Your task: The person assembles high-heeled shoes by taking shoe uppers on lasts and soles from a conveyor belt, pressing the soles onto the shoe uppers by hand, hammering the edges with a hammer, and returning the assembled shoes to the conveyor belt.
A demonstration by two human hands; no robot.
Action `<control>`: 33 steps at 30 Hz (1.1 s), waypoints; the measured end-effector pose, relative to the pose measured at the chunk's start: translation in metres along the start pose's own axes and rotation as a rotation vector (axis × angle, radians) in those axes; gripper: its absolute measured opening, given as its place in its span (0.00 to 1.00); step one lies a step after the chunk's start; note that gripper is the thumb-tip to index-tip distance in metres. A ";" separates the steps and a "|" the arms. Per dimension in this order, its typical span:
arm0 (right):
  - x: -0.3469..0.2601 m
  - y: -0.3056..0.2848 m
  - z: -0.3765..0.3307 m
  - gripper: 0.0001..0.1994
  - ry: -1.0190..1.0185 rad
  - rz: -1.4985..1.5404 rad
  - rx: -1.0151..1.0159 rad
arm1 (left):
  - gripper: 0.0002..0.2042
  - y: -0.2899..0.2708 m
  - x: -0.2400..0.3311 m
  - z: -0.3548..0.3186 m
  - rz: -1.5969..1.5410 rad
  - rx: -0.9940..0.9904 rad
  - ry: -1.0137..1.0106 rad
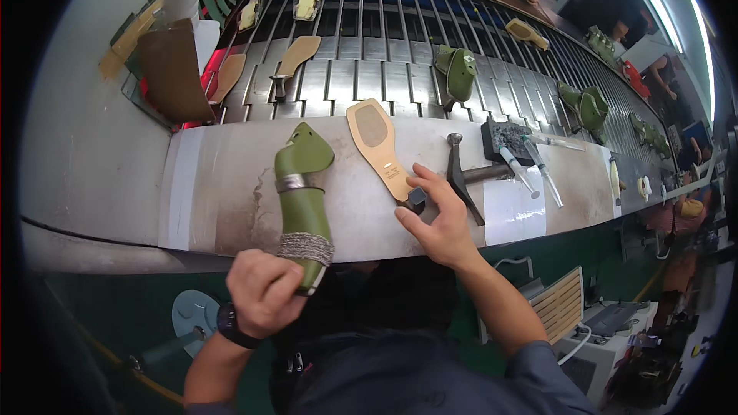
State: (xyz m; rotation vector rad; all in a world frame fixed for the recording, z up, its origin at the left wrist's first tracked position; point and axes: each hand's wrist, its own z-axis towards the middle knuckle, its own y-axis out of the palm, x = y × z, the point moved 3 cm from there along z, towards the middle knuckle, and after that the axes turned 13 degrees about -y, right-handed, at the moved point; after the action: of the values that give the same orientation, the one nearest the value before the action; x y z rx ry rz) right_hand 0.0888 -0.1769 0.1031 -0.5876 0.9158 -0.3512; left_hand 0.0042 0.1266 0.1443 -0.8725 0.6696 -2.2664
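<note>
My left hand grips the near end of a green shoe last that lies lengthwise on the worn metal bench; the last has a metal band and a grey mesh wrap. My right hand rests on the bench with thumb and fingers around the small dark heel block of a tan insole, which lies flat to the right of the last.
A hammer, a dark block, two syringe-like tubes and a white sheet lie right of my hand. Behind runs a slatted conveyor carrying green lasts and tan insoles. Other people work at the far side.
</note>
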 end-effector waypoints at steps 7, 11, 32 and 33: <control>-0.002 0.018 0.046 0.13 0.253 0.859 0.324 | 0.20 0.074 0.006 -0.038 -0.138 -0.056 0.017; 0.007 0.035 0.037 0.22 0.281 0.493 0.170 | 0.22 0.076 0.001 -0.041 -0.152 -0.046 -0.024; -0.007 0.027 0.021 0.11 0.030 -0.048 0.278 | 0.22 0.010 -0.002 0.054 -0.307 -0.352 0.082; -0.010 0.025 0.013 0.12 0.001 -0.177 0.156 | 0.23 -0.003 0.003 0.069 -0.434 -0.251 -0.028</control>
State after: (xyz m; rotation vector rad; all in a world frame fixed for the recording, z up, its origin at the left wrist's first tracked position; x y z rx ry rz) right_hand 0.0951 -0.1473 0.1004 -0.5260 0.8307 -0.5770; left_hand 0.0511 0.1105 0.1924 -1.2709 0.8294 -2.5774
